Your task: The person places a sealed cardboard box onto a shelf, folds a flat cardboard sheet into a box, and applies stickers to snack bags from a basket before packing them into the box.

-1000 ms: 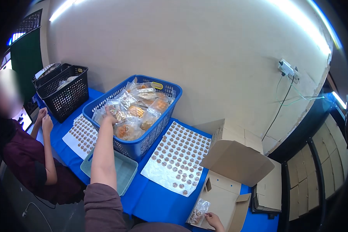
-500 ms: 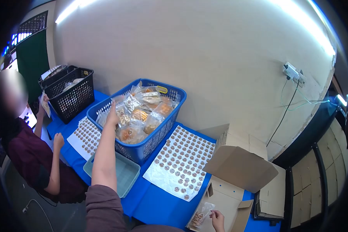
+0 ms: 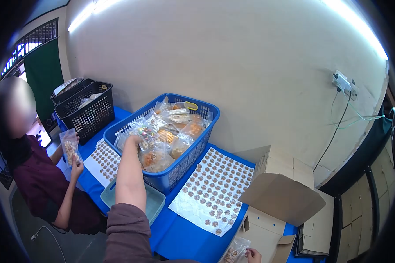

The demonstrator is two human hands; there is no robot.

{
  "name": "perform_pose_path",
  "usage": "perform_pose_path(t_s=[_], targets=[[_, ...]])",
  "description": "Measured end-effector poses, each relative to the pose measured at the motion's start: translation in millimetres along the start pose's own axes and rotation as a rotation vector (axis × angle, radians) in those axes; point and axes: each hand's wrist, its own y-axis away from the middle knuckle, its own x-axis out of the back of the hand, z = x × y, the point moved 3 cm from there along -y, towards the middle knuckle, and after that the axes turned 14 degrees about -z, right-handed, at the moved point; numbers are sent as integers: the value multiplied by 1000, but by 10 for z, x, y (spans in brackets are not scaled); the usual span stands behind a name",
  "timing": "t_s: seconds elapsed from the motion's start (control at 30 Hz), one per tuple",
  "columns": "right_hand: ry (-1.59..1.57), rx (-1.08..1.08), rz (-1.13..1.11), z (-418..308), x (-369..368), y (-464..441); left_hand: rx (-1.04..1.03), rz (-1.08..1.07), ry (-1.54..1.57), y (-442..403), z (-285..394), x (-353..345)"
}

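Observation:
My left hand (image 3: 132,141) reaches into the blue basket (image 3: 180,173), over its near left part. Its fingers bend down among clear snack bags (image 3: 156,158) and are mostly hidden, so I cannot see whether they grip one. A bag with multicoloured contents (image 3: 145,130) lies right at the fingertips. Low in the view, my right hand (image 3: 253,255) pinches the edge of a clear bag of brown snacks (image 3: 235,250). That bag is over the open cardboard box (image 3: 261,225), its lower part cut off by the frame edge.
Sticker sheets (image 3: 213,193) lie on the blue table cover, with a shallow green tray (image 3: 158,197) under my forearm. Flattened cartons (image 3: 314,232) are stacked at right. A co-worker (image 3: 44,175) at left holds a snack bag (image 3: 70,147) near black baskets (image 3: 90,114).
My left hand has sunk further into the basket and its fingers have curled. The multicoloured bag now shows beside it. The co-worker has brought a bag forward, now in both hands. The view has shifted slightly.

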Motion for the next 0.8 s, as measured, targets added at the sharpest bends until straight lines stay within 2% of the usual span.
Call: perform_pose_path(t_s=[0.03,0.07,0.13,0.17,0.23,0.27,0.33,0.4,0.47,0.5,0.57,0.6,0.67,0.73,0.8], targets=[[4,-3,1,-12,3,-7,56,-64,210,326,-286,19],[32,-62,-13,-4,8,-12,58,-69,213,202,-294,47],[64,-125,-37,15,-13,-33,154,-294,96,59,-357,53],[47,-119,-45,24,-50,-51,165,-296,98,-7,-431,13],[29,-112,-56,-41,-107,-83,-50,-21,253,643,-237,-119],[77,-120,-87,-132,-114,-109,-45,-21,255,409,-300,-38],[132,-129,-123,-163,-99,-141,-35,-201,229,-270,-442,156],[159,-89,-106,-126,-39,-201,-18,-141,274,20,-337,110],[166,-72,-74,-145,34,-230,-175,150,145,286,-186,147],[170,-56,-41,-169,68,-247,-177,152,145,42,-223,190],[176,-77,-40,-270,138,-260,-572,369,283,-593,-273,356],[183,-102,-40,-295,164,-250,-571,368,281,-353,-216,331],[168,-77,-21,-251,177,-255,-492,690,127,484,-42,272],[151,-50,-1,-237,185,-244,-499,685,119,607,-9,265],[103,-30,26,-252,173,-223,-833,525,281,936,134,150]])
